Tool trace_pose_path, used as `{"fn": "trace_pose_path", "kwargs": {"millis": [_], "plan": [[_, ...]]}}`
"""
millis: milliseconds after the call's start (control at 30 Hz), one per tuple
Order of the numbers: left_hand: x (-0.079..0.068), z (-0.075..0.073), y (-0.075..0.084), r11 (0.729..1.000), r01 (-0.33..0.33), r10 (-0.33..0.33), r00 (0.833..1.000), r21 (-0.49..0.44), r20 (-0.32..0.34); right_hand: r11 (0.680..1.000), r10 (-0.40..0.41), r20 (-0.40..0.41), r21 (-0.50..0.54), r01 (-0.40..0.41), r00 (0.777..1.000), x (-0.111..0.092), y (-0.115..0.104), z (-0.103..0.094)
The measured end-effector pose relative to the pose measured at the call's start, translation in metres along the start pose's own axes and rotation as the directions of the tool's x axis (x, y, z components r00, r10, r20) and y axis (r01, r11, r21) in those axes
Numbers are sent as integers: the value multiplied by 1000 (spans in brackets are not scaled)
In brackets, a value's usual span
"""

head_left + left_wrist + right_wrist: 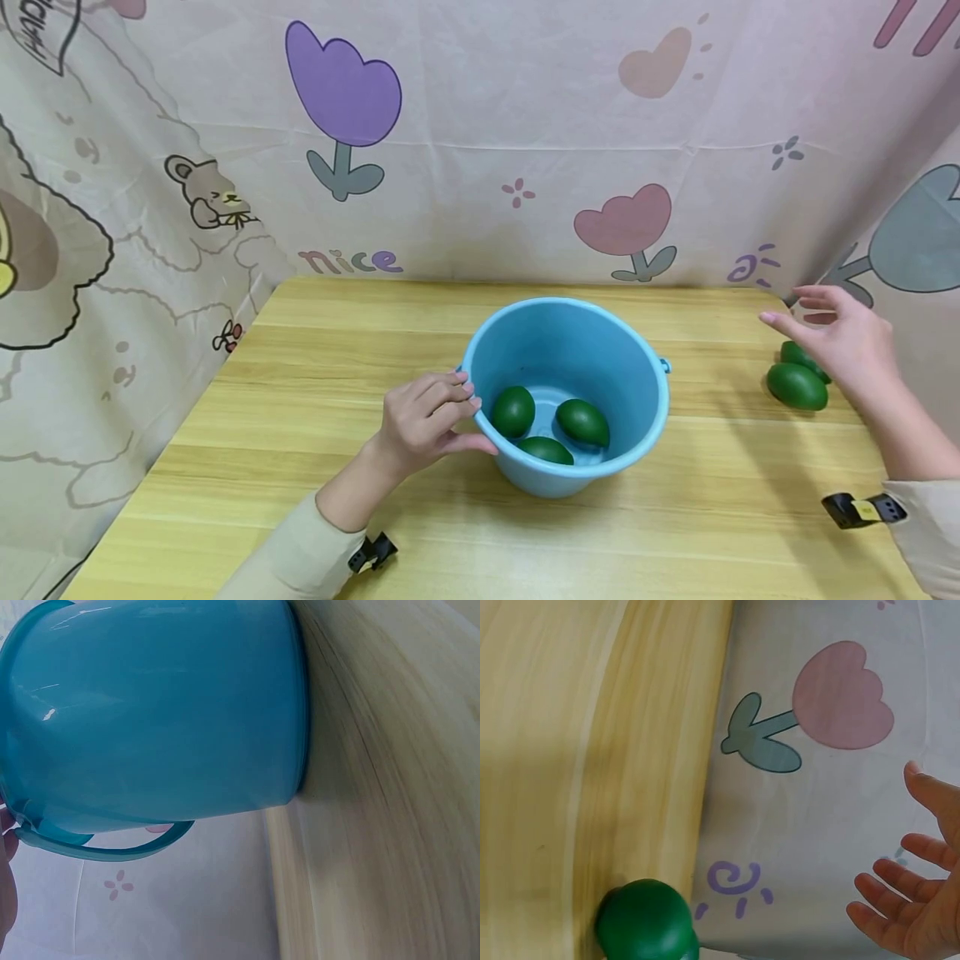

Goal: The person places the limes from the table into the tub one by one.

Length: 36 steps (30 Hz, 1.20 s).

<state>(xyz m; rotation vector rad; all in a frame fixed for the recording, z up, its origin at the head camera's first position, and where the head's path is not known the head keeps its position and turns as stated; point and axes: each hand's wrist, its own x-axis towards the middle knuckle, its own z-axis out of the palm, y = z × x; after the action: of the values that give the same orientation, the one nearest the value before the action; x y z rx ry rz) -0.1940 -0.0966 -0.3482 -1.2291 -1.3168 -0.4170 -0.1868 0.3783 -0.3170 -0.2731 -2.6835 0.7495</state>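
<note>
A light blue plastic bucket (pixel 547 482) stands upright on the wooden table. My left hand (pixel 423 419) grips its rim at the left, thumb along the near side. Inside lie three dark green oval fruits, one at the left (pixel 513 412), one at the right (pixel 582 422) and one partly hidden behind the near rim (pixel 546 451). At the table's right side my right hand (pixel 855 340) hangs with nothing in it, fingers spread, above two more such fruits. The nearer fruit (pixel 797 387) partly hides the farther fruit (pixel 806 359).
The bucket's handle (pixel 112 853) hangs down on its far side in the left wrist view. A printed cloth (pixel 465 108) hangs behind the table (pixel 337 333) and along both sides. Small black cameras are strapped at the left cuff (pixel 372 552) and right cuff (pixel 862 510).
</note>
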Motion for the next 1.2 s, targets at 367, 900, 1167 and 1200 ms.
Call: {"fn": "trace_pose_path", "kwargs": {"millis": [367,900,1167,1200], "plan": [[0,-2,0,1000,2,-2,1000,5,4,1000,-14,16,0,14,1000,0,6,8],[0,-2,-1,1000,3,-3,1000,1,17,1000,3,29,-22,-3,1000,-6,28,17],[0,-3,0,1000,0,0,1000,1,27,996,87,9,-36,-86,996,-11,42,23],[0,-3,1,1000,0,0,1000,2,28,994,100,8,-41,-100,995,-11,44,24]]}}
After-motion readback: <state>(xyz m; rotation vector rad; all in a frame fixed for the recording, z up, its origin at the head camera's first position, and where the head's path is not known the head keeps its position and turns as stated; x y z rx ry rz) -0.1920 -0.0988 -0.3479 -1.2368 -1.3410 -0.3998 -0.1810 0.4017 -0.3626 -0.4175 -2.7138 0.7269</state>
